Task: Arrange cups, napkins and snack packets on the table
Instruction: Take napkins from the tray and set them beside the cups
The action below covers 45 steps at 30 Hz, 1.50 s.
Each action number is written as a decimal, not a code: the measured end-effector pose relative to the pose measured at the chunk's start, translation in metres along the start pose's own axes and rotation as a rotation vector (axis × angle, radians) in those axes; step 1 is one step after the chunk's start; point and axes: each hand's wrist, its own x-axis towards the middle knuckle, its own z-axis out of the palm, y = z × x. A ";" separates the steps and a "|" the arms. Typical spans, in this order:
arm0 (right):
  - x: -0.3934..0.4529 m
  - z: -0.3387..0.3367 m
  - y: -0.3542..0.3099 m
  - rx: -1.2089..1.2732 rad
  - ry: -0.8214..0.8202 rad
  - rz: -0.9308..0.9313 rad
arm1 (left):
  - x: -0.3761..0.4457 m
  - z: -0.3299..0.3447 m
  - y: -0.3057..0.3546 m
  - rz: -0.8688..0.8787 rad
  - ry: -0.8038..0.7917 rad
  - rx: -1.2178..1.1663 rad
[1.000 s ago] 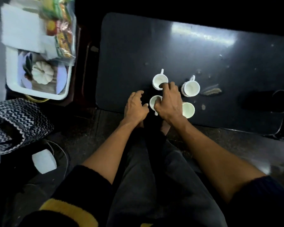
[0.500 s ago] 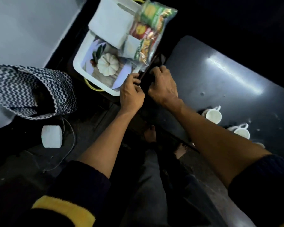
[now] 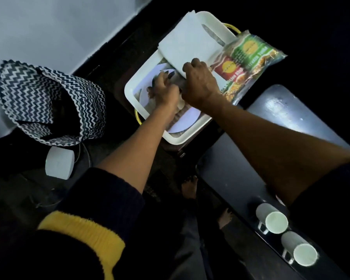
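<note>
From my remote feed, the person wears a dark, near-black knitted sweater, its left sleeve (image 3: 101, 203) pushed up toward the elbow and crossed by a broad yellow band (image 3: 83, 237) of fuzzy knit. Right of that band, the right sleeve (image 3: 329, 199) is equally dark and also pushed up, leaving both forearms bare. Just right of the band I see dark grey trousers (image 3: 190, 249) and bare toes (image 3: 188, 186).

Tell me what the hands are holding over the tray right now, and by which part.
The right hand grips the white napkin stack at its near edge. The left hand is curled beside it; what it holds cannot be told.
</note>
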 end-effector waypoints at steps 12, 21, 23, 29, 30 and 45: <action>0.057 0.031 -0.004 -0.297 0.051 0.076 | 0.043 -0.020 0.008 -0.174 -0.099 -0.349; 0.055 0.005 -0.018 0.043 0.116 0.157 | 0.034 -0.027 0.016 -0.262 -0.179 -0.460; 0.035 0.008 -0.035 0.141 0.124 0.118 | 0.028 -0.032 0.020 -0.235 -0.225 -0.557; -0.042 0.011 -0.058 0.529 0.100 0.013 | -0.007 -0.055 0.010 -0.189 -0.055 -0.507; -0.053 0.009 -0.056 0.597 0.155 0.038 | -0.015 -0.059 0.006 -0.172 -0.038 -0.484; -0.257 -0.051 0.090 1.606 -0.110 0.620 | -0.199 0.006 -0.037 -0.091 -0.419 -0.233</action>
